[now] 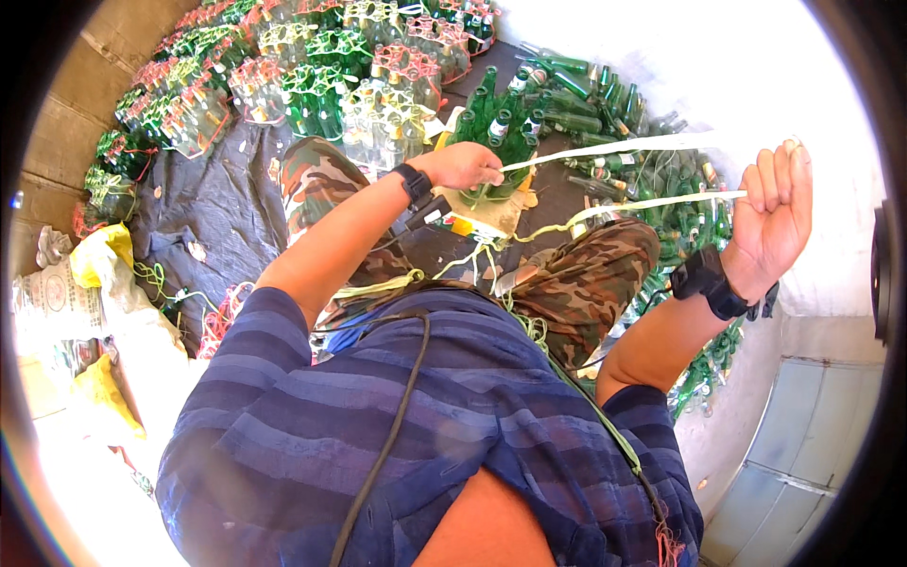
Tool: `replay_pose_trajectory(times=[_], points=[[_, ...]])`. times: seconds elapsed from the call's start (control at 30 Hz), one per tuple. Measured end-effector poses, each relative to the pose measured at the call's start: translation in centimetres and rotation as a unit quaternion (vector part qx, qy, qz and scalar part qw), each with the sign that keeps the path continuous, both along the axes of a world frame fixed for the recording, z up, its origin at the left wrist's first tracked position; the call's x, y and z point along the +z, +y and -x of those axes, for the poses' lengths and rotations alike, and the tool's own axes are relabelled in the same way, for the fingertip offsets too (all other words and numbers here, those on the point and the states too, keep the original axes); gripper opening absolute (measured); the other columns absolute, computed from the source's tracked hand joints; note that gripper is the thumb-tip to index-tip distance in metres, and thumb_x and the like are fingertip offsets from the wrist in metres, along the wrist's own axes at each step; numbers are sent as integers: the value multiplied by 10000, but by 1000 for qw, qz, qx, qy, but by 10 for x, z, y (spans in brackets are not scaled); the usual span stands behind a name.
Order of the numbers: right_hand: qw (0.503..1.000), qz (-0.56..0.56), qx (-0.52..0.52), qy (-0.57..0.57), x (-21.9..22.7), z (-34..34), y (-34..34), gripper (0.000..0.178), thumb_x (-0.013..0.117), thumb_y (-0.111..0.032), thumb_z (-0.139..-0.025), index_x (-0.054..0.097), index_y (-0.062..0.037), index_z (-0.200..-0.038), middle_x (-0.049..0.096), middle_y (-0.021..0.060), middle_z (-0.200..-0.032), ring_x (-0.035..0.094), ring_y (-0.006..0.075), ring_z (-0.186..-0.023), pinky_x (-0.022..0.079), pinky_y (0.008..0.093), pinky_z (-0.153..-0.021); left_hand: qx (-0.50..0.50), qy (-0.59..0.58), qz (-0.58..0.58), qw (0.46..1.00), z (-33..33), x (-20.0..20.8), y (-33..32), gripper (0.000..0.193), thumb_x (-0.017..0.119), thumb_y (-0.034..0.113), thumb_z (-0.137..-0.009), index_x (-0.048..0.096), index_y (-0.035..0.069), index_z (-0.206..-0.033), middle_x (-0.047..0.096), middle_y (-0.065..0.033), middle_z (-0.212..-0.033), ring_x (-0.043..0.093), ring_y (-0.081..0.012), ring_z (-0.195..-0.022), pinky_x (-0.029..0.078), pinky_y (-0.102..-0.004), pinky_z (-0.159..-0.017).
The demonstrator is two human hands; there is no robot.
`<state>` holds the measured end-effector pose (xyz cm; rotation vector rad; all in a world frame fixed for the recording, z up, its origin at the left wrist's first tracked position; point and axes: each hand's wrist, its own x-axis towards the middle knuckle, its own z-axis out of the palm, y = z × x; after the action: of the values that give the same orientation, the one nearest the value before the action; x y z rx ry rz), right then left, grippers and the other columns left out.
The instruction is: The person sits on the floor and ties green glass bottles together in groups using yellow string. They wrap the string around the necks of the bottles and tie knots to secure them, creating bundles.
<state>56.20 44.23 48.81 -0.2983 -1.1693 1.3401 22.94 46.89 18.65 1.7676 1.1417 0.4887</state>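
My left hand (466, 166) is closed in a pinch on a pale green plastic strap (614, 147), just beside a cluster of green glass bottles (501, 128). Up at the right, my right hand (777, 200) grips the same strap, its fingers curled. One length stretches between both hands; a second (652, 202) runs from the right hand down toward my lap. The bottles stand upright on a yellowish piece of card or sacking (505, 210) between my knees. Whether the strap passes around the bottles is hidden behind my left hand.
Strapped bundles of clear and green bottles (392, 94) stand at the far left. Loose green bottles (652, 180) lie heaped on the right. A dark sheet (198, 213) covers the floor. Sacks (66, 302) and a pink strap tangle (225, 317) lie at left.
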Motion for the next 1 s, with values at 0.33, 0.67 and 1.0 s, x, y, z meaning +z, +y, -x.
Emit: replay_pose_trajectory(times=[0.33, 0.67, 1.0], points=[[844, 87, -401, -346, -94, -49, 52, 189, 627, -195, -1018, 684, -28, -950, 507, -49, -658, 370, 25, -555, 270, 229, -487, 53, -50, 56, 996, 48, 33, 6, 285, 621, 327, -1051, 726, 62, -1045, 595, 18, -791, 609, -87, -708, 520, -263, -651], [633, 44, -429, -644, -239, -83, 84, 315, 640, -182, -949, 687, 9, -1196, 738, 151, -1140, 705, 218, -1019, 539, 347, -913, 100, -77, -2, 992, 40, 33, 11, 324, 543, 333, -1088, 632, 48, -963, 549, -52, -709, 560, -125, -636, 503, -318, -601], [813, -282, -153, -486, -182, 158, 56, 445, 589, 62, -834, 661, -45, -1260, 679, 175, -1250, 645, 339, -1172, 513, 402, -1013, 37, 59, -216, 974, 31, 27, 20, 308, 559, 342, -1038, 607, 56, -935, 637, -210, -819, 637, -440, -827, 497, -533, -736]])
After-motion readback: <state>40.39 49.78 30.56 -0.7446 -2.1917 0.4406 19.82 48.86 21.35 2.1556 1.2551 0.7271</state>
